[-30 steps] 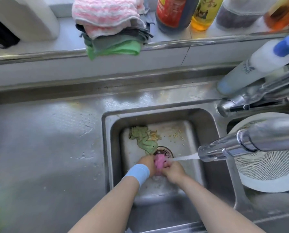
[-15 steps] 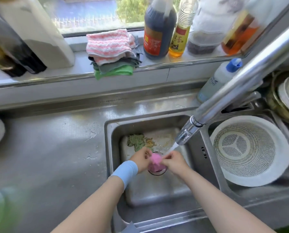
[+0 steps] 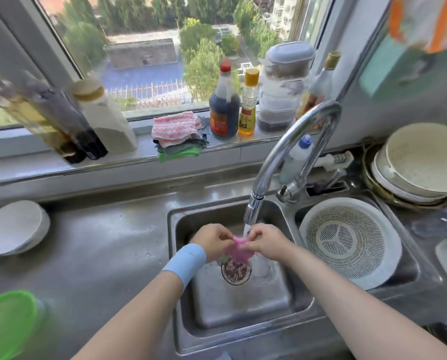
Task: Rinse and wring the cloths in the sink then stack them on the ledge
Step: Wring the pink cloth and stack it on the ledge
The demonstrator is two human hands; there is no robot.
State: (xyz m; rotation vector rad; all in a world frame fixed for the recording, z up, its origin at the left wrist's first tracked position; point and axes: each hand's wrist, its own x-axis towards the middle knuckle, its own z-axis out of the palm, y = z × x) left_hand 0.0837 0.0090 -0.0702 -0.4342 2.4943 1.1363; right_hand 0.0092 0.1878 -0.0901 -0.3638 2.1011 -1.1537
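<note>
Cloth [image 3: 239,249] higher now, close under tap [image 3: 253,211]

Bright daylight from the window [image 3: 144,61]; wide-angle bending and motion blur at the edges, centre sharp

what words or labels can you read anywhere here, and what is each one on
No text here can be read with certainty.
Red label on the dark sauce bottle: print too blurred to read.
Label on the small yellow-capped bottle: dark characters, too small to read.
The white squeeze bottle behind the tap: no legible print.
</note>
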